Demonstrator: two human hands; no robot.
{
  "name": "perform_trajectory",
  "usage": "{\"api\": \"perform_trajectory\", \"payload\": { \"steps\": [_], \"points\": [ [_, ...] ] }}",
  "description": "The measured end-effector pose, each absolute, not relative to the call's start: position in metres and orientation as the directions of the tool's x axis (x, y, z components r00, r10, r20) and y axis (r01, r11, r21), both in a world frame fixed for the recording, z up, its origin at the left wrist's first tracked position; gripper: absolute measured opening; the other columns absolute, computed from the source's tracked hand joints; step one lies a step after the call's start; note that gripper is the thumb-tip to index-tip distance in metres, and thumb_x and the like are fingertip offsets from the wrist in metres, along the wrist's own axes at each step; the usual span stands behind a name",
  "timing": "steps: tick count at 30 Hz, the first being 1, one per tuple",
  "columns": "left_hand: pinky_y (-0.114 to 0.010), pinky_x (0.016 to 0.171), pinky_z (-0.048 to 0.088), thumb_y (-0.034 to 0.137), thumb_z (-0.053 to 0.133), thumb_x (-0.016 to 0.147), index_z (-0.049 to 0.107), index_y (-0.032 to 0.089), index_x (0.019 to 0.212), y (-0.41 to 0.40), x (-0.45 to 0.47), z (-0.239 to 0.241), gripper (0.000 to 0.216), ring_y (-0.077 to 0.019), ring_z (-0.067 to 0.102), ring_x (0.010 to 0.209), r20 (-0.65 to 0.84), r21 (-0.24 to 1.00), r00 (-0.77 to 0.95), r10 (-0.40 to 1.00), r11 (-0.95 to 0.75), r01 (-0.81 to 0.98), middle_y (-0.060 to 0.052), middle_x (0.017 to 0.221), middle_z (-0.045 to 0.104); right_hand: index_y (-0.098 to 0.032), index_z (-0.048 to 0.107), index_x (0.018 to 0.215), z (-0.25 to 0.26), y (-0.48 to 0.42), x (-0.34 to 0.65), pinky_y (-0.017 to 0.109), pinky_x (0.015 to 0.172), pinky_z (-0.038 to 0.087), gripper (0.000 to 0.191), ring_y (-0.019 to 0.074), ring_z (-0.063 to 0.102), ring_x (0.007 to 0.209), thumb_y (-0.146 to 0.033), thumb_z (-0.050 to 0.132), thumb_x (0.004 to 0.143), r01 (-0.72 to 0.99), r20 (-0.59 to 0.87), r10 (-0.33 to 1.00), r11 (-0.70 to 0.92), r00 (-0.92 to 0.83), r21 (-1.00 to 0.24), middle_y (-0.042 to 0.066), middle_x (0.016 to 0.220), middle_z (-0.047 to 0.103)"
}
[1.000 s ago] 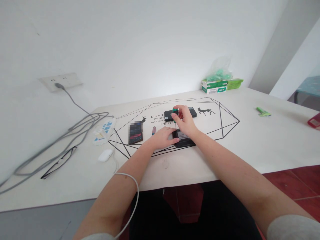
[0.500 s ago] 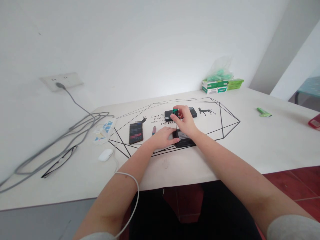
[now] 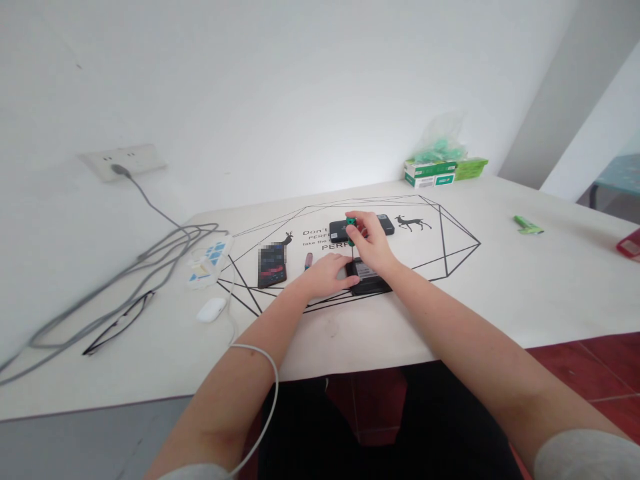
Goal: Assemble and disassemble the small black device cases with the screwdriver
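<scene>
My right hand is closed around the green handle of a screwdriver, which stands upright. Its thin shaft points down at the far left part of a flat black device with a pale label. Where the tip rests, I cannot see clearly. My left hand grips the left edge of this device, thumb on the near side and fingers at the far side. Part of the device is hidden by my right forearm. Just behind, a second flat black device lies on the mat, partly covered by my right hand.
Left of my hands lie a phone, a small pinkish piece, a white earbud case, glasses and a power strip with grey cables. Green boxes stand against the wall. A green wrapper lies on the right.
The fingers of my right hand have shifted their hold on the screwdriver handle, the thumb now farther right. My left hand and the device have stayed in place.
</scene>
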State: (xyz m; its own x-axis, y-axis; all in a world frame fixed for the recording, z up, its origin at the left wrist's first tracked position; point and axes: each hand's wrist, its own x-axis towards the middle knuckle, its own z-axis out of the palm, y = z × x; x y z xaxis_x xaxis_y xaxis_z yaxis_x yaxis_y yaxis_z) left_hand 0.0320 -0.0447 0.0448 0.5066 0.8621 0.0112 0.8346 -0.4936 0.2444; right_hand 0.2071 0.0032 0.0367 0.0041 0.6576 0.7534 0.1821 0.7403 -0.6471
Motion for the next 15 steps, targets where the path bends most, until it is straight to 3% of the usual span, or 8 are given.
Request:
{"api": "perform_trajectory", "payload": {
  "steps": [4, 11, 15],
  "points": [
    [-0.068, 0.121, 0.031, 0.069, 0.050, 0.097, 0.060, 0.028, 0.143, -0.0444, 0.0318, 0.0442, 0.062, -0.0378, 0.054, 0.139, 0.021, 0.242, 0.512, 0.859, -0.501, 0.831, -0.013, 0.146, 0.063, -0.029, 0.067, 0.122, 0.0388, 0.0020, 0.2062, 0.045, 0.098, 0.054, 0.029, 0.0231, 0.065, 0.106, -0.037, 0.045, 0.105, 0.094, 0.726, 0.685, 0.728, -0.063, -0.679, 0.006, 0.117, 0.070],
    [-0.069, 0.120, 0.031, 0.069, 0.049, 0.098, 0.059, 0.029, 0.144, -0.0445, 0.0313, 0.0448, 0.062, -0.0378, 0.054, 0.137, 0.016, 0.237, 0.516, 0.857, -0.504, 0.830, -0.013, 0.144, 0.064, -0.028, 0.066, 0.124, 0.0366, 0.0015, 0.2049, 0.042, 0.084, 0.056, 0.036, 0.0221, 0.060, 0.088, -0.046, 0.068, 0.093, 0.226, 0.755, 0.655, 0.734, 0.015, -0.641, 0.007, 0.104, 0.066],
    [-0.064, 0.119, 0.035, 0.068, 0.049, 0.098, 0.059, 0.027, 0.144, -0.0437, 0.0316, 0.0445, 0.062, -0.0377, 0.054, 0.138, 0.016, 0.217, 0.521, 0.854, -0.511, 0.832, -0.013, 0.146, 0.063, -0.028, 0.066, 0.125, 0.0390, -0.0014, 0.2049, 0.044, 0.099, 0.054, 0.032, 0.0239, 0.064, 0.109, -0.045, 0.049, 0.104, 0.147, 0.732, 0.680, 0.729, -0.038, -0.669, 0.008, 0.123, 0.069]
  ]
}}
